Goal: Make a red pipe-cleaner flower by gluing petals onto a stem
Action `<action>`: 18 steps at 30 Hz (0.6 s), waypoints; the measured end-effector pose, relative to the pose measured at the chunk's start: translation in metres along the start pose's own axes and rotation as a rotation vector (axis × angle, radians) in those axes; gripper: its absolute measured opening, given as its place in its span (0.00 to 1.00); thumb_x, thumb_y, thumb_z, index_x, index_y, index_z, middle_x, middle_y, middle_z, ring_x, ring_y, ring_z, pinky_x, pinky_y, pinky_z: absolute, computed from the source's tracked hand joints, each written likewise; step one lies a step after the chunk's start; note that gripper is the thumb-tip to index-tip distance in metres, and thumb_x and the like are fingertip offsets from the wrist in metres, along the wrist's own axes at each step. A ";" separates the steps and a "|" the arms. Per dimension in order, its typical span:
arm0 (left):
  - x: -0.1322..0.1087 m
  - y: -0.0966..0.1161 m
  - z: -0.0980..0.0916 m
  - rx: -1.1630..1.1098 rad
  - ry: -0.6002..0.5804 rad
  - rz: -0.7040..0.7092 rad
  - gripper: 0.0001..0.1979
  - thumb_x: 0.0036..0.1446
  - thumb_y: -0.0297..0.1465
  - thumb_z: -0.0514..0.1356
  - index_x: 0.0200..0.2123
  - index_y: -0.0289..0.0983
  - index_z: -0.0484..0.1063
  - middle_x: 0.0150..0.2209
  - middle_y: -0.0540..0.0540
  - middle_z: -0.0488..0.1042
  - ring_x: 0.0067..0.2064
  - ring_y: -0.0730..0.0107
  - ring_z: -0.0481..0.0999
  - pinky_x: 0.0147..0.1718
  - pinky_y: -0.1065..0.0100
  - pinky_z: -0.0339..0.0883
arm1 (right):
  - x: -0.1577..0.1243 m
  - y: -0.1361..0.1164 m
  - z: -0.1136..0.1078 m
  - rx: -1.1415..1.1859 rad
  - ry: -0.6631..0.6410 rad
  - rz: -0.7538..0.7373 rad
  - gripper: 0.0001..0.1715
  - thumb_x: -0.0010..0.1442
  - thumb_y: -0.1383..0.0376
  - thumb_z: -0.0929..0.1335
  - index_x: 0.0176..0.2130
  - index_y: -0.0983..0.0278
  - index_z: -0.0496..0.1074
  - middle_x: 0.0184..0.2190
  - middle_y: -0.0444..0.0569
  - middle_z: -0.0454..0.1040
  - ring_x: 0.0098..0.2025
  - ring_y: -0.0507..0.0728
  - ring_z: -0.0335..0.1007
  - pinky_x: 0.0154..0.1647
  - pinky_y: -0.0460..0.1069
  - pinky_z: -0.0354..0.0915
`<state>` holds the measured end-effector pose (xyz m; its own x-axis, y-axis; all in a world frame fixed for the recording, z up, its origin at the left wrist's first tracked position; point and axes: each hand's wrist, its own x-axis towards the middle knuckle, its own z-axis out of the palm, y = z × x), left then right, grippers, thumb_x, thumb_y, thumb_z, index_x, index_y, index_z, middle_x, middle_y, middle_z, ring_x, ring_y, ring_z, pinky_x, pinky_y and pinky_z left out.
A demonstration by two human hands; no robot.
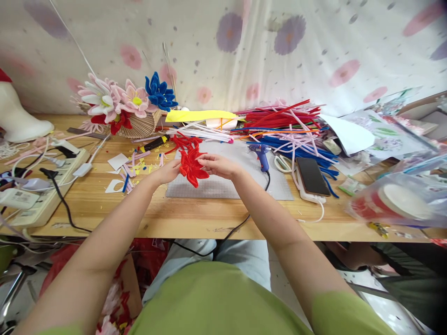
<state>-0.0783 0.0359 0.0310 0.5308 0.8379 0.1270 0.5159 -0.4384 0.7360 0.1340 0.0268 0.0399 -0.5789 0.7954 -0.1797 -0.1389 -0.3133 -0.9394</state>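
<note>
A red fuzzy pipe-cleaner flower (193, 168) with pointed petals is held up over the grey cutting mat (230, 186). My left hand (169, 172) grips it from the left, its fingertips partly hidden behind the petals. On the other side my right hand (217, 165) pinches a petal between thumb and fingers. More red pipe-cleaner pieces (179, 142) lie just behind the flower. To the right of my hands, a blue hot glue gun (260, 156) rests on the mat, its black cord running toward me.
Finished flowers (131, 100) stand at the back left, near a utility knife (155, 143) and paper scraps (118, 162). Red pipe cleaners (279, 118) are heaped behind the mat. A phone (312, 177), scissors (282, 164) and a bagged cup (401, 200) sit right; a power strip (52, 190) is left.
</note>
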 end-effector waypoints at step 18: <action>-0.003 0.007 0.010 0.037 -0.071 -0.023 0.22 0.54 0.47 0.48 0.32 0.36 0.72 0.28 0.46 0.73 0.36 0.63 0.71 0.41 0.62 0.67 | 0.007 0.013 0.015 0.120 0.120 0.023 0.27 0.34 0.70 0.78 0.33 0.63 0.66 0.29 0.43 0.73 0.30 0.50 0.70 0.32 0.46 0.68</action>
<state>-0.0694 0.0265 0.0294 0.5641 0.8234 0.0618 0.5524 -0.4320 0.7129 0.1164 0.0204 0.0312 -0.4843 0.8412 -0.2406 -0.2261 -0.3860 -0.8944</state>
